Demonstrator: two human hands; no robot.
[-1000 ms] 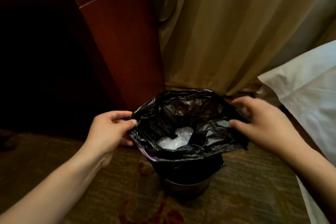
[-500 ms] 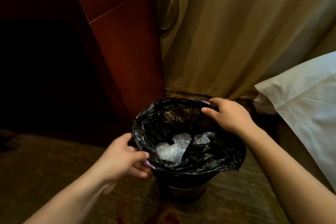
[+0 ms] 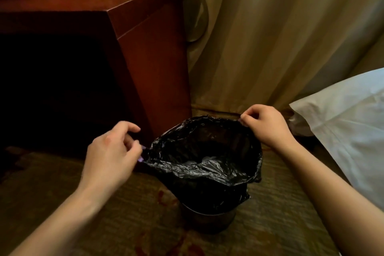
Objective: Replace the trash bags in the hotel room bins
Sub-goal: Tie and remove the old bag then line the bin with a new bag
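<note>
A black trash bag [image 3: 207, 164] lines a small dark round bin [image 3: 209, 217] on the carpet. The bag's mouth is pulled up and stretched wide above the bin. My left hand [image 3: 112, 154] pinches the bag's left edge, where a purple drawstring [image 3: 141, 159] shows. At the far right rim, my right hand [image 3: 268, 124] pinches the edge of the bag. Pale crumpled rubbish [image 3: 205, 159] is partly visible inside the bag.
A dark red wooden cabinet [image 3: 149, 64] stands close to the bin's left. Beige curtains [image 3: 270, 37] hang behind it. A white pillow or bed linen [image 3: 349, 129] juts in from the right. Patterned carpet [image 3: 104, 224] lies in front.
Both hands have shifted their grips along the rim and pulled the bag's mouth upward and apart. The left hand moved out to the left; the right hand moved to the far right edge.
</note>
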